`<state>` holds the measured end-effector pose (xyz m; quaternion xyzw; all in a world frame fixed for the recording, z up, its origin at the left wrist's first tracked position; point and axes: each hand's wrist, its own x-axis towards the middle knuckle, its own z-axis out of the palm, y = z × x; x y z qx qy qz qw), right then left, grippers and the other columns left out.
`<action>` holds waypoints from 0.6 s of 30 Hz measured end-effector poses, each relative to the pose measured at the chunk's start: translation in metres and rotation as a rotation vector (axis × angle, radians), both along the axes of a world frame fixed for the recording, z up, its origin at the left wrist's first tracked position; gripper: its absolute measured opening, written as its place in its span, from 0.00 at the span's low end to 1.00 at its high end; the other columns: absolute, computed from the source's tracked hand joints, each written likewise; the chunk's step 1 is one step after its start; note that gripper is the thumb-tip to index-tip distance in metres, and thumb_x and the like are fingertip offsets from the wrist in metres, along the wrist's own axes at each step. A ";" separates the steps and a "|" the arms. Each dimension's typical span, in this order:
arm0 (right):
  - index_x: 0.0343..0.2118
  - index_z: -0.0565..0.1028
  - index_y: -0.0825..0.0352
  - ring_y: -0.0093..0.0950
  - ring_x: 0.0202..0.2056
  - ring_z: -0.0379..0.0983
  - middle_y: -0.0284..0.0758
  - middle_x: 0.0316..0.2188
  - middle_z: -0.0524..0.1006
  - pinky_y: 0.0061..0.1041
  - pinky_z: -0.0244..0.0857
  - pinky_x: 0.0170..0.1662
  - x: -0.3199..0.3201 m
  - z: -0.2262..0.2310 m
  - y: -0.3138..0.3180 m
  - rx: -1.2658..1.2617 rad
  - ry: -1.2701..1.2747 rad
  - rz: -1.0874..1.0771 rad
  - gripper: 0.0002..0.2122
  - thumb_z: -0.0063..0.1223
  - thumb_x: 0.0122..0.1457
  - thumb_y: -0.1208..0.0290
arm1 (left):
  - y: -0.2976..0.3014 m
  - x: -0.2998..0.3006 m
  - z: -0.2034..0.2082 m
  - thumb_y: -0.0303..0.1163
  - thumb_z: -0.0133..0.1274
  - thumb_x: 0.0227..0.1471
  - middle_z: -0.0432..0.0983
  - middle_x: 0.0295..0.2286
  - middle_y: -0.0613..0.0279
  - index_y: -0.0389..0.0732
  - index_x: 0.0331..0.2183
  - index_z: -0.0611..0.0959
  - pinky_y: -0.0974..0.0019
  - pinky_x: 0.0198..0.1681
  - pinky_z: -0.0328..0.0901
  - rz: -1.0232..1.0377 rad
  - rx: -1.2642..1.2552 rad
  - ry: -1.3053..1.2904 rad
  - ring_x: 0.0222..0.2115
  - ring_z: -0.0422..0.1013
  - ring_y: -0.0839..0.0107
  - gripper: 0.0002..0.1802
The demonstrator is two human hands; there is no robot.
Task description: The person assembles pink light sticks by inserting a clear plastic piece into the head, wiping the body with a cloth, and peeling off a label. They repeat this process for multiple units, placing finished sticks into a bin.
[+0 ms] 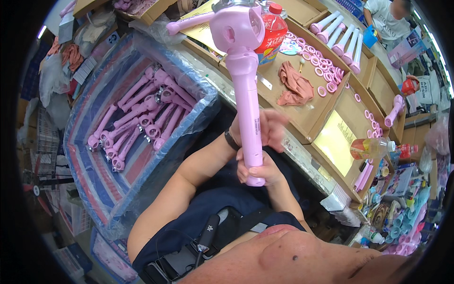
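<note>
A large pink plastic toy wand (248, 99) stands nearly upright in front of me. Its rounded head has openings, and a grey metallic-looking part tops it at the picture's upper edge. My right hand (263, 169) is closed round the bottom end of its handle, thumb across the front. Behind the handle is my left hand (273, 127), with a dark band on its wrist. Its fingers are stretched out and somewhat blurred, and the handle hides part of the palm. I cannot tell whether the left hand touches the wand.
At left, a striped, plastic-lined bin (90, 187) holds several similar wands (142, 118). The bench carries cardboard trays (283, 116) with pink rings (326, 71), a brown cloth (294, 85), a red-capped bottle (273, 35) and a clear bottle (371, 149). Another person (388, 21) is at far right.
</note>
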<state>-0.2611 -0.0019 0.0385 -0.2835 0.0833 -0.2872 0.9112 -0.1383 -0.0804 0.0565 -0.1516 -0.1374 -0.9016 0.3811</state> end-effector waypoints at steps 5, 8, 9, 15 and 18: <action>0.42 0.68 0.70 0.21 0.26 0.72 0.32 0.27 0.74 0.21 0.66 0.32 -0.011 -0.002 -0.004 -0.252 0.422 -0.253 0.19 0.61 0.47 0.73 | 0.025 0.016 -0.001 0.57 0.30 0.59 0.73 0.19 0.57 0.35 0.29 0.76 0.60 0.36 0.69 0.411 0.121 -0.696 0.22 0.73 0.63 0.34; 0.41 0.69 0.70 0.20 0.26 0.72 0.32 0.27 0.74 0.20 0.66 0.33 -0.019 -0.009 -0.008 -0.434 0.877 -0.430 0.18 0.59 0.47 0.74 | 0.043 0.020 -0.003 0.63 0.28 0.56 0.73 0.40 0.52 0.35 0.50 0.65 0.61 0.46 0.66 0.662 -0.062 -0.952 0.41 0.71 0.65 0.40; 0.41 0.69 0.70 0.20 0.26 0.72 0.32 0.27 0.74 0.20 0.67 0.33 -0.021 -0.012 -0.008 -0.375 0.778 -0.363 0.18 0.59 0.47 0.74 | 0.046 0.021 -0.003 0.63 0.33 0.55 0.72 0.42 0.52 0.35 0.54 0.62 0.61 0.48 0.65 0.716 -0.135 -0.973 0.43 0.71 0.64 0.41; 0.45 0.66 0.72 0.27 0.26 0.73 0.38 0.26 0.74 0.25 0.67 0.32 -0.006 -0.038 -0.002 0.086 -0.221 0.238 0.23 0.61 0.46 0.71 | 0.041 0.026 -0.004 0.49 0.58 0.47 0.71 0.31 0.57 0.38 0.56 0.58 0.60 0.38 0.68 0.544 -0.106 -0.559 0.29 0.72 0.66 0.44; 0.47 0.66 0.70 0.29 0.27 0.74 0.39 0.27 0.75 0.27 0.68 0.35 0.002 -0.046 0.002 -0.221 0.349 -0.110 0.25 0.61 0.47 0.67 | 0.040 0.023 -0.006 0.33 0.56 0.50 0.69 0.28 0.62 0.36 0.52 0.62 0.66 0.34 0.69 0.886 -0.091 -1.026 0.26 0.70 0.73 0.31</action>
